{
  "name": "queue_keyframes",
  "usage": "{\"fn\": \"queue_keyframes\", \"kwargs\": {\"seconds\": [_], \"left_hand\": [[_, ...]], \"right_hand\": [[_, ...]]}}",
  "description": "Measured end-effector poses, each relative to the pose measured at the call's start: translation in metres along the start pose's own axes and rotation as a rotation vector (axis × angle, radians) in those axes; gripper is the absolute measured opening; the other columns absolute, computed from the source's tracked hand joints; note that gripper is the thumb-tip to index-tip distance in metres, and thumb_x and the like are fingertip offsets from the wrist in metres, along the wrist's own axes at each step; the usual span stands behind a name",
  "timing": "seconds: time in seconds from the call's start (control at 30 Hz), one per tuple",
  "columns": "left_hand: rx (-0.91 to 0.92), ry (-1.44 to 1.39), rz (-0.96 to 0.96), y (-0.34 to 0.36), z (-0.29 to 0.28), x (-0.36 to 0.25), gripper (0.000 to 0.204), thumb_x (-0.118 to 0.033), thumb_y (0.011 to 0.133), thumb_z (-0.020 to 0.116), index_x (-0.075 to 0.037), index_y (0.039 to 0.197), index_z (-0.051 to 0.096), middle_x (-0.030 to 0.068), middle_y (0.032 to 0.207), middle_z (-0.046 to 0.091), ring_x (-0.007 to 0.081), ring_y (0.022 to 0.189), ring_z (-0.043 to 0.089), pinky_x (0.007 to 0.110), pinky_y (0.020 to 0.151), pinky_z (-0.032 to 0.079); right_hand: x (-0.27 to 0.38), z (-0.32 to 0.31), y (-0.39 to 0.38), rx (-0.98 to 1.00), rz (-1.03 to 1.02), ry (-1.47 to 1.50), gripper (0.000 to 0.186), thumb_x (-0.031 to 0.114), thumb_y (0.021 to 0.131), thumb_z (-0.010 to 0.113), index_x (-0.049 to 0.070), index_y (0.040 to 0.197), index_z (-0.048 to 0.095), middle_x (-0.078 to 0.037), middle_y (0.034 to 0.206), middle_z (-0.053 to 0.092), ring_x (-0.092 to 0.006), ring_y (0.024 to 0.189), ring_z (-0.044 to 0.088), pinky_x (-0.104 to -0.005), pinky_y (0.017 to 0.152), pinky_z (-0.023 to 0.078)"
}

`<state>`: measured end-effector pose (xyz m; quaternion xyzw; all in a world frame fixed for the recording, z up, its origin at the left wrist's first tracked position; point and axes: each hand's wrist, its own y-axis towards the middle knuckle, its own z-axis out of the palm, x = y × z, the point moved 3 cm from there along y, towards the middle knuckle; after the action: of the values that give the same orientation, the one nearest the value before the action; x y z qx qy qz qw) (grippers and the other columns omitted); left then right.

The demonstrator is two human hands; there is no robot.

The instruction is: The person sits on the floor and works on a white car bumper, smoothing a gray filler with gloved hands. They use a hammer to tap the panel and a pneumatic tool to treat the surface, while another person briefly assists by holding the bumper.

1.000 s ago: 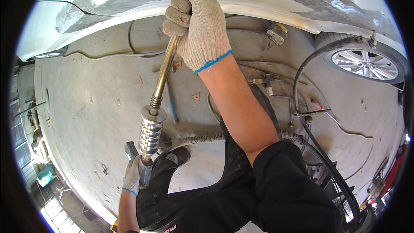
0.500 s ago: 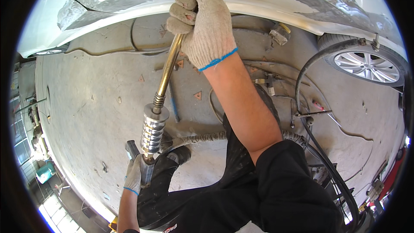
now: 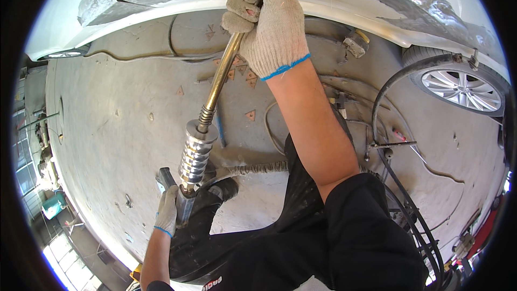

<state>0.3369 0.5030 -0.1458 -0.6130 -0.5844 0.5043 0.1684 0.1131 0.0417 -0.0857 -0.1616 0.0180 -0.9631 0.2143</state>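
Note:
A slide hammer dent puller with a brass-coloured rod [image 3: 218, 89] slants from the car's side down toward my left knee. Its ribbed, shiny steel weight [image 3: 196, 153] rests low on the rod, beneath a small coil spring [image 3: 205, 117]. Near the rod's top end, my right hand [image 3: 272, 24], in a knit glove with a blue cuff, has its fingers wrapped round it. My left hand [image 3: 168, 210], also gloved, grips the dark handle end [image 3: 184, 209] below the weight. The rod's tip is cut off at the top edge of the view.
A white car body [image 3: 334, 13] with bare-metal and grey patches spans the top. Its wheel [image 3: 462, 89] is at right. Hoses and cables [image 3: 377, 102] cross the floor there, beside a red-handled tool [image 3: 399, 135]. Small triangular plates [image 3: 250, 115] and a blue rod [image 3: 221, 126] lie mid-floor.
The whole view has shifted slightly, so the puller, both hands and the car appear a little further right. Both hands keep their grip, and the weight stays low on the rod.

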Motion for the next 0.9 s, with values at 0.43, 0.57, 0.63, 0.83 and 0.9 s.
{"fn": "queue_keyframes", "kwargs": {"seconds": [0.43,0.57,0.63,0.83,0.9], "left_hand": [[-0.005,-0.038,-0.038,0.000,0.004,-0.003,0.056,-0.060,0.100,0.047,-0.011,0.123,0.060,0.0017,0.095,0.066,0.0122,0.080,0.063,0.030,0.067,0.054],[-0.013,-0.043,-0.076,-0.002,0.004,0.000,0.053,-0.059,0.100,0.048,-0.011,0.121,0.060,0.0013,0.093,0.065,0.0120,0.079,0.063,0.029,0.067,0.053],[0.041,-0.046,-0.024,-0.002,0.006,-0.002,0.052,-0.057,0.101,0.048,-0.011,0.119,0.061,0.0013,0.092,0.065,0.0119,0.078,0.063,0.029,0.067,0.053],[-0.019,-0.021,-0.077,0.004,0.006,0.000,0.047,-0.054,0.101,0.048,-0.011,0.116,0.061,0.0025,0.089,0.065,0.0127,0.075,0.063,0.030,0.063,0.053],[-0.011,-0.015,-0.074,0.008,0.004,0.001,0.047,-0.054,0.101,0.048,-0.011,0.117,0.061,0.0027,0.089,0.065,0.0131,0.075,0.063,0.030,0.063,0.054]], "right_hand": [[-0.102,-0.005,-0.123,-0.055,0.404,-0.248,0.017,0.020,0.091,0.069,0.004,0.090,0.062,-0.003,0.073,0.059,-0.0128,0.066,0.061,-0.0304,0.062,0.054],[-0.065,-0.008,-0.084,-0.024,0.282,-0.365,0.014,0.013,0.090,0.067,0.002,0.085,0.060,-0.002,0.066,0.054,-0.0124,0.054,0.058,-0.0301,0.052,0.054],[-0.050,-0.004,-0.067,0.011,0.188,-0.276,0.015,0.014,0.089,0.068,0.002,0.084,0.060,-0.002,0.067,0.054,-0.0125,0.054,0.058,-0.0305,0.051,0.054],[-0.103,-0.007,-0.120,-0.092,0.436,-0.355,0.008,0.011,0.090,0.068,0.006,0.093,0.062,0.001,0.074,0.058,-0.0068,0.061,0.055,-0.0244,0.055,0.048],[-0.109,-0.010,-0.124,-0.104,0.367,-0.240,0.008,0.012,0.090,0.068,0.006,0.091,0.062,0.002,0.073,0.057,-0.0060,0.061,0.057,-0.0238,0.053,0.047]]}}
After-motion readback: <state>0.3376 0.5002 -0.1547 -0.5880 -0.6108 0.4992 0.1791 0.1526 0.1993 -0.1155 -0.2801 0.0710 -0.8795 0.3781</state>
